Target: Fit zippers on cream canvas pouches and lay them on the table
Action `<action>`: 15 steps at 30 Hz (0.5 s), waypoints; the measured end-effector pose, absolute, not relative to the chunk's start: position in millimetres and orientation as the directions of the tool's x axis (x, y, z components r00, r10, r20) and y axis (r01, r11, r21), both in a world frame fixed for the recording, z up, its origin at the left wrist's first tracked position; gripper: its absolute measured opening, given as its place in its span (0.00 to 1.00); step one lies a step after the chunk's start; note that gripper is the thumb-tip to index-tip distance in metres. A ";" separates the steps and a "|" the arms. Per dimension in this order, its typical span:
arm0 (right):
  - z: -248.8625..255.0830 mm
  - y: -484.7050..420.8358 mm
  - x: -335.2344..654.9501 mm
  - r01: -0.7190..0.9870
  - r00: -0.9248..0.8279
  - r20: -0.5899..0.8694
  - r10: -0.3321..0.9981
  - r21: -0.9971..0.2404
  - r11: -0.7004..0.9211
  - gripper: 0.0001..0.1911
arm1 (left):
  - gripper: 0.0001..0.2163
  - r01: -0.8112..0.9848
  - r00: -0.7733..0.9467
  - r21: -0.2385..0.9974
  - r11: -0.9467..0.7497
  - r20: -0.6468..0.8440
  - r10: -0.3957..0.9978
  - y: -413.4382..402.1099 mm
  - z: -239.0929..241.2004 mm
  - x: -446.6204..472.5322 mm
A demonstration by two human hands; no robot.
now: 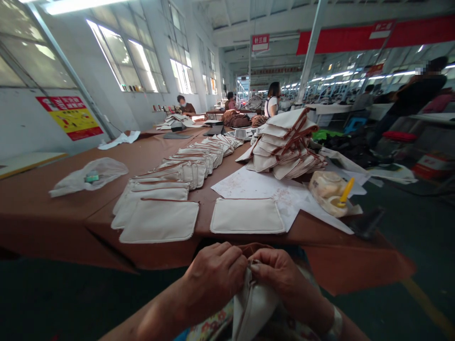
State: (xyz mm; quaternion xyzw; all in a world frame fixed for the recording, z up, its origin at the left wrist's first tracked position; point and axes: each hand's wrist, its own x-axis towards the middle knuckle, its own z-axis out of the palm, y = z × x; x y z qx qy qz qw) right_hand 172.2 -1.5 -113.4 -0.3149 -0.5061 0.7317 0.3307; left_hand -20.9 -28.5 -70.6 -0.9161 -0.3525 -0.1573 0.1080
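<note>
My left hand [218, 270] and my right hand [279, 272] meet in front of the table edge, both closed on a white fabric pouch [254, 303] with brown lining. Their fingertips pinch its upper edge close together, and the pouch hangs down over my lap. Just beyond my hands, one flat white pouch [247, 215] with brown trim lies on the table. To its left, another pouch [161, 222] fronts a long overlapping row of pouches [192, 166]. What exactly the fingertips pinch is hidden.
A brown-covered table [81, 208] spans the front. A pile of white pouches [280, 142] rests near white paper [256, 184]. At right stand a pale container [327, 184] and a yellow-handled tool [345, 192]. A plastic bag [94, 173] lies left. Several people are farther back.
</note>
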 end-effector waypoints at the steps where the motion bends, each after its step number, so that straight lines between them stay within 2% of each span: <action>1: -112.9 -1.9 172.5 -0.144 -0.581 -0.127 0.804 -0.956 -0.256 0.16 | 0.05 0.679 0.700 -0.081 -0.729 0.368 0.611 -27.8 -70.6 -20.0; 7: -114.0 -3.6 174.5 -0.071 -0.564 -0.099 0.820 -0.983 -0.168 0.13 | 0.05 0.701 0.694 -0.092 -0.708 0.318 0.646 -26.1 -71.9 -18.1; 12: -110.3 -2.3 176.3 0.133 -0.570 0.002 0.821 -0.987 0.095 0.06 | 0.07 0.709 0.680 -0.061 -0.703 0.327 0.657 -22.2 -76.4 -14.1; 14: -108.3 -1.5 177.7 0.148 -0.575 0.027 0.817 -0.980 0.137 0.07 | 0.06 0.722 0.647 0.011 -0.692 0.343 0.681 -19.3 -77.1 -13.4; 15: -107.9 -1.2 178.5 0.131 -0.584 0.015 0.812 -0.985 0.112 0.07 | 0.06 0.728 0.619 0.084 -0.681 0.348 0.704 -17.9 -76.5 -14.1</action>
